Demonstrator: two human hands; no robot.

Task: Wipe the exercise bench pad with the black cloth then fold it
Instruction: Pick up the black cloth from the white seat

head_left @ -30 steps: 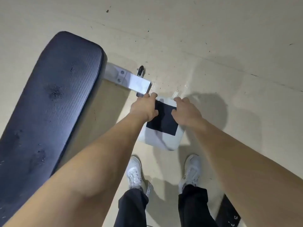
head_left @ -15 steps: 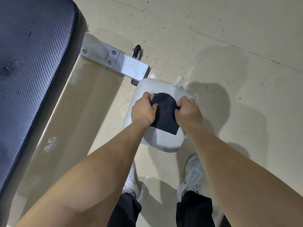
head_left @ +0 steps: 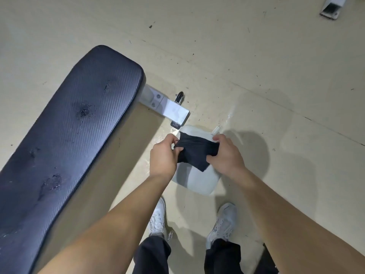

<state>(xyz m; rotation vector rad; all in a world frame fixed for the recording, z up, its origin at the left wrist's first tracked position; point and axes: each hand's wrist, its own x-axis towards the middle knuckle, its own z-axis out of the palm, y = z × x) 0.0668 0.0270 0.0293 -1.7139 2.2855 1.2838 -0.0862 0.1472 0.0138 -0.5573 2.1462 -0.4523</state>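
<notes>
Folding stage, judged from the layout: cloth (head_left: 194,153) held between both hands above a small white pad (head_left: 197,177), which serves as the surface.

Left hand (head_left: 163,158): closed, thumb and fingers pinching the cloth's left edge, where the fabric bunches.

Right hand (head_left: 225,155): closed, fingers curled over the right edge, thumb underneath.

Cloth: black, partly folded, stretched between the two grips, its lower corner hanging free over the white pad. Whether it touches the pad cannot be told.

Bench pad (head_left: 65,135): dark, textured, lying to the left, apart from both hands; a few scuffed or damp-looking spots show on it.

Frame (head_left: 167,107): white metal bracket between bench pad and white pad.

Handling note: to fold well, keep the top edge taut, bring the two pinched edges together so corners meet, then lay the cloth flat on the surface and press the crease. The bunching at the left grip likely needs smoothing first, or the fold will sit crooked.
</notes>
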